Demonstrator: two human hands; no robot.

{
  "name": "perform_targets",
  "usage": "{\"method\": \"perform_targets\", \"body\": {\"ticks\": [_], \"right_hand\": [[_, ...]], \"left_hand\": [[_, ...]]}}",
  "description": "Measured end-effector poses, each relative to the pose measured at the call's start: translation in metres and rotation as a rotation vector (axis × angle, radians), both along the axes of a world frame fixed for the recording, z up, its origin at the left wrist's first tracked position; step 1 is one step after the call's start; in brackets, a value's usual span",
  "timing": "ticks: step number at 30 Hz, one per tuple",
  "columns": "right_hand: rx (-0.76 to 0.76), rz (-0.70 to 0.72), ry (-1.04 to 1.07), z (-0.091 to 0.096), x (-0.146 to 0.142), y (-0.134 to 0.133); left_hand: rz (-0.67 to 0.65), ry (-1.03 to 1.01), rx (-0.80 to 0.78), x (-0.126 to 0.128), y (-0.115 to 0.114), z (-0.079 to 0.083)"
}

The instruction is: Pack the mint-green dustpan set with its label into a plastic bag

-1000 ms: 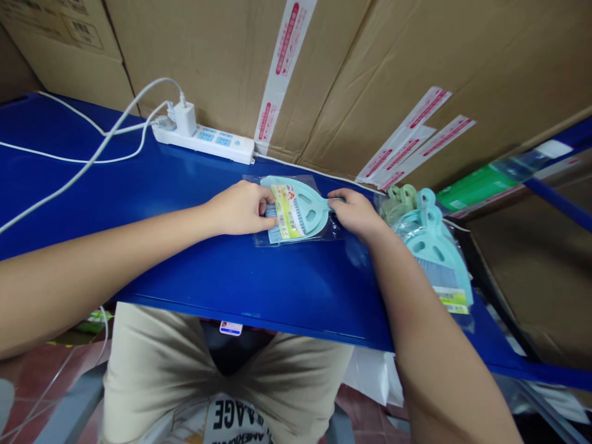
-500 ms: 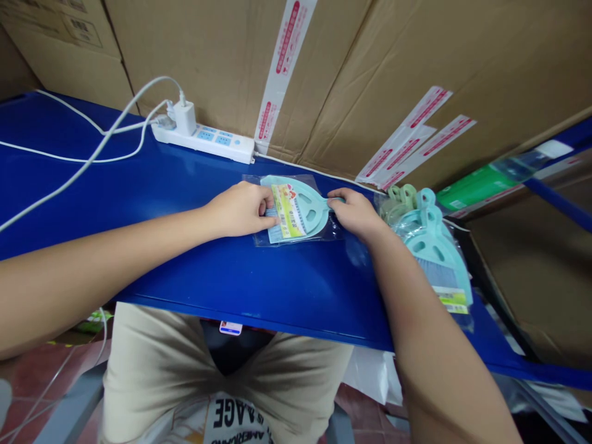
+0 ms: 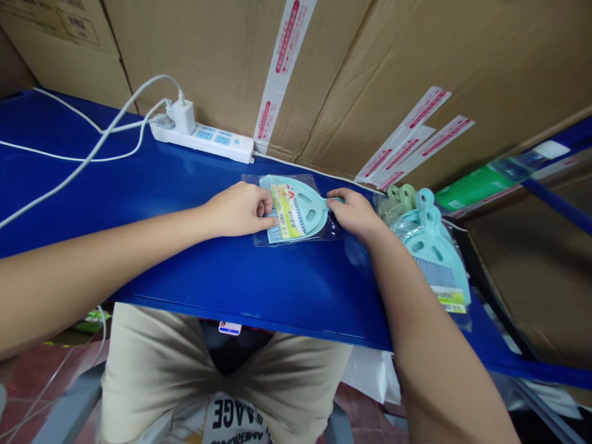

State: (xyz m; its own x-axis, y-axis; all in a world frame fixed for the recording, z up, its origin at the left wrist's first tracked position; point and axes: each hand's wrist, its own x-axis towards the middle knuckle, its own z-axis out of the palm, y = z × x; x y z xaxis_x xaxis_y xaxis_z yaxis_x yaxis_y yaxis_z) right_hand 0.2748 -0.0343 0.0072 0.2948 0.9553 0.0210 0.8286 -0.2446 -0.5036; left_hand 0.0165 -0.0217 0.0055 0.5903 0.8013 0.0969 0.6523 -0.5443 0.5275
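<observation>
A light teal mini dustpan-and-brush set [image 3: 303,209] in a clear plastic bag lies flat on the blue table [image 3: 185,246]. My left hand [image 3: 238,209] is curled shut on the bag's left end, by the paper label. My right hand [image 3: 354,213] pinches the set's handle end on the right. Both hands rest on the table top.
A pile of bagged teal and pale green dustpan sets [image 3: 430,246] lies at the table's right end. A white power strip [image 3: 203,139] with a plugged charger and white cables sits at the back. Taped cardboard boxes [image 3: 370,74] form a wall behind. The table's front edge is above my lap.
Almost nothing: both hands stay on the bagged set, with only slight finger shifts at its two ends.
</observation>
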Motion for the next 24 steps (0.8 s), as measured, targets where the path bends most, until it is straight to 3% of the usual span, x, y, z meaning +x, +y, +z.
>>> {"method": "perform_targets", "body": {"ticks": [8,11,14,16,20,24], "right_hand": [[-0.004,-0.007,0.032,0.003,-0.002,-0.001],[-0.041,-0.032,0.101,0.006,-0.002,-0.003],[-0.084,-0.074,0.238,0.011,-0.004,-0.007],[-0.123,-0.108,0.381,0.017,-0.007,-0.010],[-0.175,-0.158,0.613,0.027,-0.013,-0.018],[-0.148,-0.168,0.715,0.028,-0.010,-0.019]], "left_hand": [[0.015,-0.003,0.001,-0.002,0.002,0.002],[0.112,0.067,0.044,-0.016,0.009,0.009],[0.214,0.256,0.089,-0.030,0.021,0.013],[0.216,0.336,0.076,-0.036,0.028,0.013],[0.213,0.353,0.022,-0.036,0.033,0.010],[0.218,0.322,-0.010,-0.037,0.035,0.009]]}}
